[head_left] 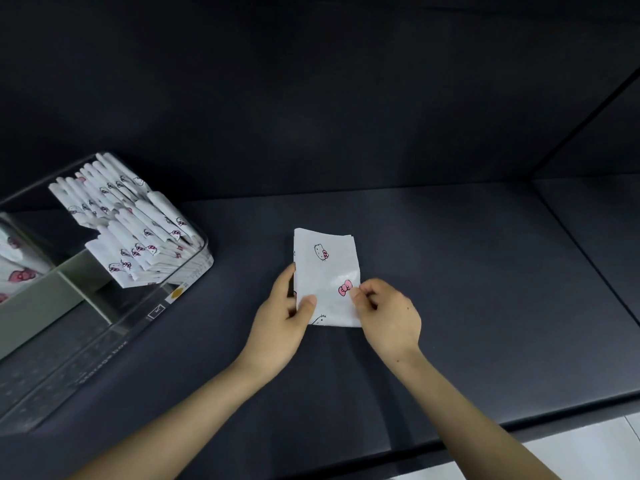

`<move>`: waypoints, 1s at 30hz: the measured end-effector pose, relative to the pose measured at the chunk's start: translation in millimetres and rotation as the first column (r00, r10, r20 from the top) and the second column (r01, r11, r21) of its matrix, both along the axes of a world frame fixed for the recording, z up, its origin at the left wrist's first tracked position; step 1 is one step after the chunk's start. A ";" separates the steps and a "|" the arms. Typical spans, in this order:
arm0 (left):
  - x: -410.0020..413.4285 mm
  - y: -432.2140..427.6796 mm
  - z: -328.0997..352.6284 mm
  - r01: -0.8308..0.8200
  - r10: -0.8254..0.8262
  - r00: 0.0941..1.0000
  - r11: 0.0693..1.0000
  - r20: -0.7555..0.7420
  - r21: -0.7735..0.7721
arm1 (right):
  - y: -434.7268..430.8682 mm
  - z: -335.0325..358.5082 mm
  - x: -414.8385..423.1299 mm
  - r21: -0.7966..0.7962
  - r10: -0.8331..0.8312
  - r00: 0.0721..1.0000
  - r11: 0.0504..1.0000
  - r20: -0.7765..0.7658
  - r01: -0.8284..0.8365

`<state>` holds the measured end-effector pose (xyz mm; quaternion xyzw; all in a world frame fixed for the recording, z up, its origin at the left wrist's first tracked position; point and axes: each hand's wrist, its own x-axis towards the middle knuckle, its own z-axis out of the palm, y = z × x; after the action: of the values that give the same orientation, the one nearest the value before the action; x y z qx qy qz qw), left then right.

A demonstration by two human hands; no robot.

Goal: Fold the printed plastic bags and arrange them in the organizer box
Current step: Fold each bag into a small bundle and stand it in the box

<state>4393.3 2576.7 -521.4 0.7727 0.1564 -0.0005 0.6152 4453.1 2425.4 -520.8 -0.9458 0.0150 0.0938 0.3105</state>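
A white plastic bag (323, 271) printed with cat faces and pink bows lies folded into a narrow rectangle on the dark table, in the middle of the view. My left hand (282, 315) grips its lower left edge, thumb on top and fingers underneath. My right hand (386, 311) pinches the lower right edge near a pink bow print. At the left stands a clear organizer box (194, 271) with several folded printed bags (131, 216) leaning in a row in its far compartment.
The box has a grey divider (45, 299); its near compartment shows no bags. More printed plastic (15, 268) shows at the far left edge. Dark walls (311, 98) enclose the table at the back and right. The table's front edge (519, 424) runs below my right forearm.
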 end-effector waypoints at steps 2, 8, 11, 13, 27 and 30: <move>-4.7 5.1 -2.8 -0.033 0.018 0.997 0.977 0.072 0.211 | 2.9 -1.8 1.6 -0.036 -0.006 1.000 0.999 0.006 0.007; -13.7 20.9 -18.0 -0.055 -0.128 0.964 0.758 0.232 0.650 | 5.8 -4.9 3.5 -0.099 -0.001 1.000 0.995 0.029 0.004; -9.1 19.9 -25.5 -0.062 -0.242 0.932 0.626 0.269 0.777 | 6.1 -6.3 4.1 -0.134 0.009 0.999 0.991 0.038 -0.004; -4.0 22.4 -24.7 -0.076 -0.299 0.913 0.543 0.277 0.836 | 6.3 -7.1 4.1 -0.144 0.012 0.999 0.990 0.038 -0.007; 43.8 23.5 -32.0 0.340 -0.473 0.862 0.276 -0.181 0.899 | 2.9 -15.6 -8.1 -0.358 0.213 0.893 0.932 0.397 -0.063; 43.8 21.6 -29.6 0.330 -0.453 0.873 0.279 -0.179 0.902 | -0.8 -26.5 -20.0 -0.482 0.317 0.822 0.874 0.473 -0.060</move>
<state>4437.0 2598.3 -551.0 0.9919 -0.0991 -0.0220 0.0762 4433.1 2424.6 -547.3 -0.9754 -0.1476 -0.1500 0.0655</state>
